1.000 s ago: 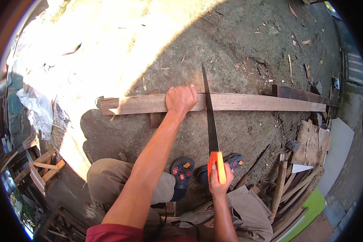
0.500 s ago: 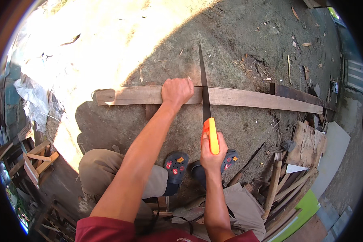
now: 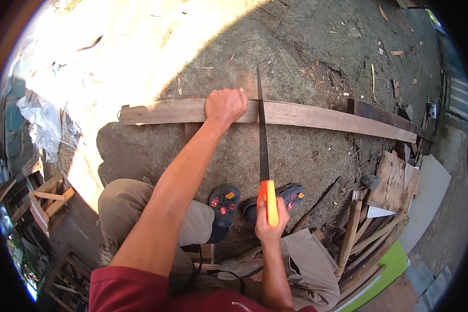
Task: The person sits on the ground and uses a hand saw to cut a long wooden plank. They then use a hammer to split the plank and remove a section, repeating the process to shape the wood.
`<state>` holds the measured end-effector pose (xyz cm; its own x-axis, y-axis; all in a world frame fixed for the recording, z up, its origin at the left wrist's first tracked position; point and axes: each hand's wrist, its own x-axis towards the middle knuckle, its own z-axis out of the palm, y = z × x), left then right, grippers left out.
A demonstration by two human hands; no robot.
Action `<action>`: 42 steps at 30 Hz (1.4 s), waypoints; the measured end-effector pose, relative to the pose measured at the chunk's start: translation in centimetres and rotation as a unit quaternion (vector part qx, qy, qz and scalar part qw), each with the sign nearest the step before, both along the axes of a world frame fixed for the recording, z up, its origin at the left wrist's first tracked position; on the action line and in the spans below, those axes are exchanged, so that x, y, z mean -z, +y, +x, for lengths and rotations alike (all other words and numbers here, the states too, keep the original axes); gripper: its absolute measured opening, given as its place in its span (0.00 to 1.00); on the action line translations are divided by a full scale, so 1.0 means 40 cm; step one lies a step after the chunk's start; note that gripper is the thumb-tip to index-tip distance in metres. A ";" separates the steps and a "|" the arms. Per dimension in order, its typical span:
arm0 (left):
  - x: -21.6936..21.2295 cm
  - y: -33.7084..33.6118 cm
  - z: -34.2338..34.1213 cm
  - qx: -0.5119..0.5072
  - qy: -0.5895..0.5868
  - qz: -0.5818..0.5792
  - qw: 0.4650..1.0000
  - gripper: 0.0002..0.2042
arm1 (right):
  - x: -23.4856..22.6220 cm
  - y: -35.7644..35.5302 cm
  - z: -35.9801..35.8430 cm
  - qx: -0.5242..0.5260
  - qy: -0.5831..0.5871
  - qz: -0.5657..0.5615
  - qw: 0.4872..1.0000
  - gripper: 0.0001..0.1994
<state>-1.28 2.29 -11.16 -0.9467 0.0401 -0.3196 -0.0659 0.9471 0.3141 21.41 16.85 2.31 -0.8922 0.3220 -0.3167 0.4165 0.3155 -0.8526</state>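
Observation:
A long wooden plank [image 3: 317, 117] lies crosswise in front of me, slightly off the ground. My left hand [image 3: 226, 108] is closed over it, left of the saw, gripping its edges. My right hand [image 3: 272, 218] is wrapped round the orange and yellow handle of a handsaw [image 3: 263, 151]. The dark blade points away from me and crosses the plank just right of my left hand, its tip beyond the far edge. Whether the teeth sit in a cut is too small to tell. Part of a wooden support [image 3: 191, 132] shows under the plank's left portion.
A dark board [image 3: 387, 122] touches the plank's right end. Scrap wood [image 3: 356, 234], a bark-like panel [image 3: 395, 179] and a green sheet [image 3: 387, 270] are piled at lower right. Wooden frames [image 3: 52, 200] stand at left. My clogs [image 3: 225, 205] rest on the ground near the saw handle.
My right hand has drawn the saw back toward me, so its handle is lower and less blade reaches past the plank. My left hand keeps its hold on the plank.

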 end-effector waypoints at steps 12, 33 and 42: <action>0.024 0.003 -0.033 0.004 0.051 0.005 0.999 0.25 | 0.027 -0.021 -0.072 0.020 0.017 -0.040 0.999 0.07; 0.014 0.022 -0.039 0.018 0.062 0.001 0.998 0.25 | 0.073 -0.001 -0.201 0.033 0.024 -0.016 0.999 0.07; 0.015 0.013 -0.036 0.007 0.070 0.018 0.997 0.25 | -0.097 0.038 0.121 -0.006 -0.004 0.023 1.000 0.04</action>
